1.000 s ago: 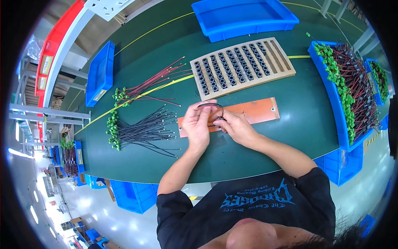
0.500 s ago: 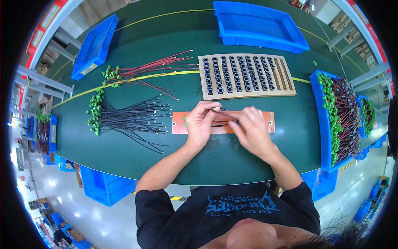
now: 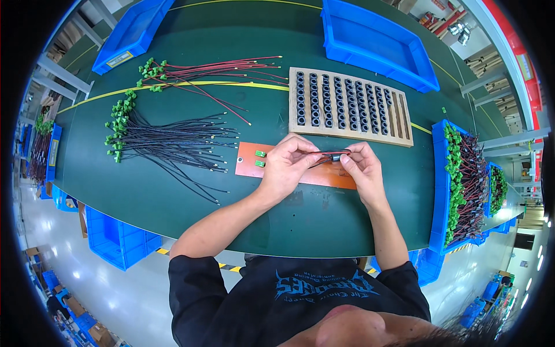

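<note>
Red and black wires [image 3: 325,152] stretch between my two hands, with a small black cylindrical core [image 3: 335,157] on them close to the right fingertips. My left hand [image 3: 287,163] pinches the wires at their left part. On the right side, the thumb and fingers of my right hand [image 3: 364,169] close on the wires beside the core. Beneath both hands lies an orange board [image 3: 250,166], partly covered by them. Two green connectors [image 3: 261,154] sit at its left part.
A wooden rack [image 3: 350,132] with rows of black cores stands beyond my hands. Black wires [image 3: 167,139] and red wires [image 3: 214,66] with green connectors lie at left. A blue bin [image 3: 440,191] of wired pieces stands at right; a blue tray [image 3: 378,58] lies farther back.
My right hand, blurred over the wires before, now pinches them farther right. The black core now shows between the hands. The whole view has turned slightly.
</note>
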Tool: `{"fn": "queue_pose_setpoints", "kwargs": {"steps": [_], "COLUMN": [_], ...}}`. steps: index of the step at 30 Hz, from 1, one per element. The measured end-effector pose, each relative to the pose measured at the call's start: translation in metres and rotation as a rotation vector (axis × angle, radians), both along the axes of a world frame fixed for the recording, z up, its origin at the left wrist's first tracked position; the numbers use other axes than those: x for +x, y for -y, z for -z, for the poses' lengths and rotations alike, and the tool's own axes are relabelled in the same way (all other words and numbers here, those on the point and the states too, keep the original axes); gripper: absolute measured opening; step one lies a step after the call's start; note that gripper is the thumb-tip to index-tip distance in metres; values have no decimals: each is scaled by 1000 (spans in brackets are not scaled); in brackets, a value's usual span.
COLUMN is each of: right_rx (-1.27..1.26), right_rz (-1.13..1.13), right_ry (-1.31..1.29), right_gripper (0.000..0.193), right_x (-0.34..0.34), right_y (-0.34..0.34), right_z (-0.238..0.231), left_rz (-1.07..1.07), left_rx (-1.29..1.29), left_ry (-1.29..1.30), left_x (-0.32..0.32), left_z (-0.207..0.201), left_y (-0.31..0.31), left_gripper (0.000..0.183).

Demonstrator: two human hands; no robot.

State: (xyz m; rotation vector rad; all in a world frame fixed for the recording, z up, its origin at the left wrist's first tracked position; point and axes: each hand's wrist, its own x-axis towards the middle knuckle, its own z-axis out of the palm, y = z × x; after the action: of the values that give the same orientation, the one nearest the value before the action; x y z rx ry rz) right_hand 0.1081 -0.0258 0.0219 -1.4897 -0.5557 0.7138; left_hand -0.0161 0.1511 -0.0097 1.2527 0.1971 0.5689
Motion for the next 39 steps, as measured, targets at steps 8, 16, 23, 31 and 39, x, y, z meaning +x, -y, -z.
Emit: {"fn": "queue_pose_setpoints", "kwargs": {"steps": [8, 16, 23, 31, 39], "right_rx": [46, 70, 67, 89, 152], "right_rz": [11, -33, -45, -86, -24], "right_ry": [20, 65, 23, 97, 214], "right_gripper": [15, 16, 16, 12, 13], "right_x": [1, -1, 7, 8, -3], "right_y": [4, 3, 7, 5, 1], "right_z": [7, 6, 10, 8, 20], "left_rz": [24, 36, 58, 2, 54], "left_rx": [145, 256, 409, 419, 396], "left_ry": [1, -48, 26, 33, 3], "left_x": [-1, -2, -4, -6, -7], "left_z": [1, 0, -11, 6, -1], "left_y": [2, 4, 6, 3, 6], "left_gripper": [10, 11, 9, 8, 7]}}
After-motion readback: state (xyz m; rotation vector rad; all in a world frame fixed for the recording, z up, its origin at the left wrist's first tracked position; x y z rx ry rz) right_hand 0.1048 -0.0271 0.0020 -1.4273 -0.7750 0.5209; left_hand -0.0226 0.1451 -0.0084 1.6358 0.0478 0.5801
